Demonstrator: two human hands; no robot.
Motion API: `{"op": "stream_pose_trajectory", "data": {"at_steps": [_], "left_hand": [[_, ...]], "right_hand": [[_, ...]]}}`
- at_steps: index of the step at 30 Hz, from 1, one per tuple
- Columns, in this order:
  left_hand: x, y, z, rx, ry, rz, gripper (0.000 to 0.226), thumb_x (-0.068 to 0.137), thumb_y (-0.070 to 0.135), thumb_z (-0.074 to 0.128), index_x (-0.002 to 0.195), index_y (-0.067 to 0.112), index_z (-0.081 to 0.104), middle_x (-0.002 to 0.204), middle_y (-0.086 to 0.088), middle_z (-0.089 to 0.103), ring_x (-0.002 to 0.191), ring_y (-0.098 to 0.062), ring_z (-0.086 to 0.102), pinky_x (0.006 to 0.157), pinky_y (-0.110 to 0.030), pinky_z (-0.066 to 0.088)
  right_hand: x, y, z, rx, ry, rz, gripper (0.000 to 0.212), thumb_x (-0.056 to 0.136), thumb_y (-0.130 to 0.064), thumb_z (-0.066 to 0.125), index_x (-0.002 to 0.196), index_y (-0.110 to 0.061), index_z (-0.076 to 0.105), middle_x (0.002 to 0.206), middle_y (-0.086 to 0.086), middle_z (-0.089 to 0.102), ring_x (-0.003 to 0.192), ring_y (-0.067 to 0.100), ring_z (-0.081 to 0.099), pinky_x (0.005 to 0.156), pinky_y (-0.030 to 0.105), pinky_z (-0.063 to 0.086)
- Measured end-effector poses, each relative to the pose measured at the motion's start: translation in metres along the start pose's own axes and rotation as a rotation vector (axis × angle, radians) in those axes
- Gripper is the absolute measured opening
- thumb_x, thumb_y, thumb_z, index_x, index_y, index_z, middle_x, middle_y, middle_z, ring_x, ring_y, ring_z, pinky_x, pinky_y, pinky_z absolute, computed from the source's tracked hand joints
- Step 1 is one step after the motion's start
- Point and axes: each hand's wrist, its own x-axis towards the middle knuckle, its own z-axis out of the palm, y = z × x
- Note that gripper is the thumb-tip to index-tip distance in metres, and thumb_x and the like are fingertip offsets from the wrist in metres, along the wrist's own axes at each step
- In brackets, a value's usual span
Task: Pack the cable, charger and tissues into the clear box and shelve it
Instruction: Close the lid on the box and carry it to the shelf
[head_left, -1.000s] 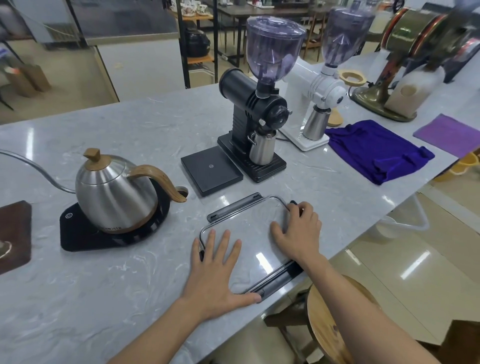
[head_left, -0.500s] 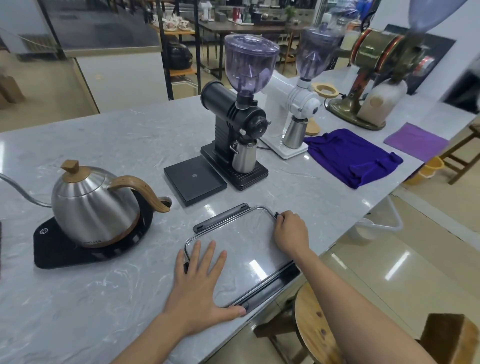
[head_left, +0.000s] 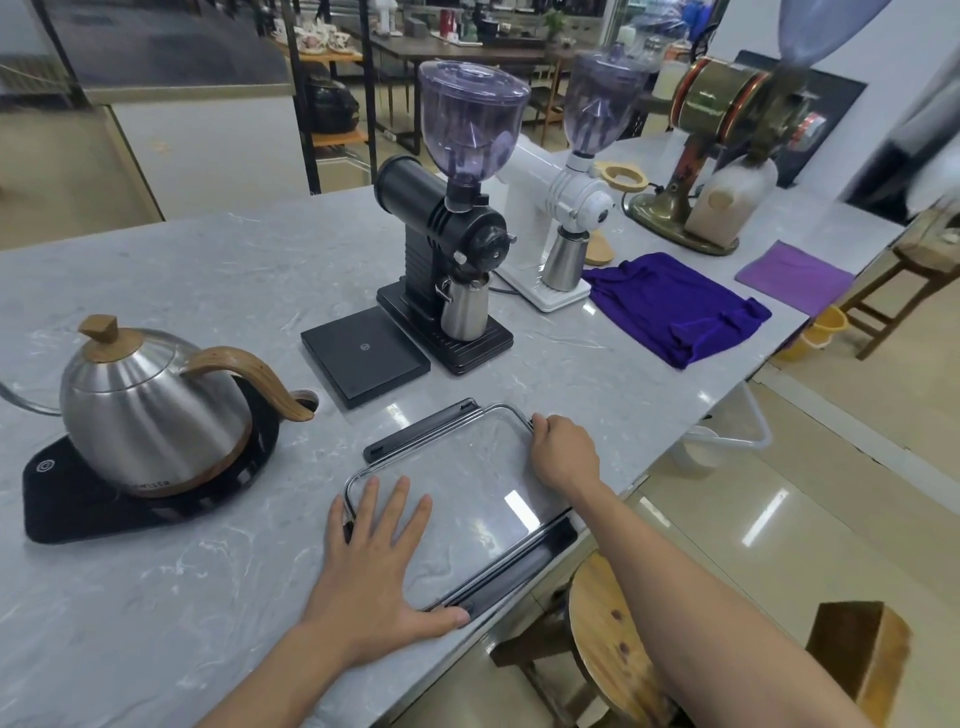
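Table: grey marbled table (head_left: 218, 270), glossy, running along a tiled floor (head_left: 810, 467).
Clear box: its clear lid (head_left: 467, 483) with black latches lies flat at the table's near edge.
Left hand (head_left: 379, 566): grip wide, palm flat on the lid.
Right hand (head_left: 563, 454): grip curled over the lid's far corner.
Nearby: kettle (head_left: 145, 410), black grinder (head_left: 452, 260), purple cloth (head_left: 675, 306).
Room: wooden stool (head_left: 613, 639) below; shelves behind.

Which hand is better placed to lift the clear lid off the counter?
Right, probably. The right hand has its fingers curled over the clear lid's far right corner rim, ready to lift. The left hand lies flat, palm down on the near left part, pinning rather than gripping it.
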Motion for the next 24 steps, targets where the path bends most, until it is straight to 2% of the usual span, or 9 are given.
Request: {"op": "stream_pose_trajectory", "data": {"at_steps": [4,7,10,12,14,16,19,21,24], "left_hand": [[-0.002,0.0,0.0,-0.005,0.02,0.024,0.123,0.061,0.103,0.028,0.156,0.027,0.014,0.165,-0.001,0.0,0.152,-0.028,-0.012,0.116,-0.065,0.002],[-0.002,0.001,0.0,-0.012,0.016,0.036,0.12,0.064,0.101,0.027,0.156,0.024,0.017,0.165,-0.003,0.002,0.152,-0.018,-0.006,0.116,-0.066,0.003],[-0.002,-0.002,0.002,-0.019,0.032,0.009,0.104,0.074,0.094,0.011,0.156,0.031,0.002,0.164,0.005,-0.014,0.149,-0.01,-0.021,0.117,-0.06,-0.009],[-0.002,-0.004,0.002,-0.049,0.059,0.001,0.09,0.082,0.085,0.002,0.156,0.034,0.004,0.164,0.007,-0.012,0.148,-0.008,-0.021,0.118,-0.056,-0.01],[-0.001,-0.005,0.001,-0.109,0.099,-0.004,0.081,0.087,0.077,-0.004,0.156,0.036,0.014,0.166,0.009,-0.002,0.15,-0.007,-0.014,0.12,-0.053,-0.006],[0.002,-0.006,0.0,-0.213,0.181,-0.017,0.074,0.092,0.071,0.001,0.153,0.036,0.028,0.165,0.01,0.012,0.151,-0.007,-0.002,0.121,-0.051,0.002],[0.004,-0.008,0.0,-0.369,0.356,-0.07,0.063,0.098,0.058,0.022,0.149,0.026,0.041,0.161,0.004,0.028,0.15,-0.011,0.013,0.12,-0.05,0.015],[0.005,-0.008,0.001,-0.433,0.439,-0.106,0.061,0.098,0.051,0.03,0.151,0.02,0.037,0.162,0.001,0.025,0.151,-0.014,0.012,0.121,-0.045,0.016],[0.004,0.0,-0.001,-0.59,0.51,-0.175,0.067,0.098,0.049,0.035,0.156,0.018,0.02,0.166,0.005,0.005,0.151,-0.008,0.001,0.119,-0.017,0.002]], "right_hand": [[-0.002,0.001,-0.003,0.038,0.009,0.002,0.044,0.102,-0.039,0.03,0.067,-0.016,0.045,0.077,0.01,0.057,0.075,0.033,0.052,0.068,0.036,0.038],[-0.006,0.002,-0.003,0.059,0.021,0.019,0.044,0.102,-0.04,0.032,0.07,-0.015,0.049,0.078,0.01,0.058,0.074,0.033,0.053,0.067,0.035,0.038],[-0.01,0.003,-0.003,0.107,0.036,0.039,0.047,0.101,-0.04,0.035,0.063,-0.017,0.045,0.068,0.006,0.055,0.066,0.028,0.052,0.062,0.035,0.039],[-0.012,0.003,-0.005,0.139,0.045,0.049,0.048,0.101,-0.039,0.037,0.059,-0.017,0.043,0.063,0.003,0.052,0.061,0.025,0.049,0.059,0.034,0.037],[-0.014,0.004,-0.008,0.159,0.054,0.054,0.049,0.101,-0.038,0.038,0.057,-0.017,0.042,0.061,0.003,0.051,0.059,0.024,0.048,0.058,0.034,0.035],[-0.015,0.004,-0.011,0.192,0.066,0.06,0.049,0.101,-0.036,0.039,0.058,-0.014,0.045,0.061,0.005,0.052,0.059,0.025,0.048,0.057,0.034,0.034],[-0.014,0.0,-0.019,0.253,0.079,0.064,0.049,0.101,-0.033,0.041,0.069,0.001,0.055,0.062,0.008,0.055,0.06,0.026,0.049,0.052,0.034,0.035],[-0.015,-0.003,-0.022,0.268,0.086,0.051,0.049,0.101,-0.033,0.042,0.074,0.004,0.058,0.061,0.008,0.056,0.06,0.027,0.051,0.051,0.031,0.037],[-0.016,-0.007,-0.027,0.29,0.096,0.031,0.048,0.101,-0.034,0.042,0.071,0.0,0.059,0.062,0.008,0.058,0.061,0.033,0.057,0.057,0.037,0.046]]}}
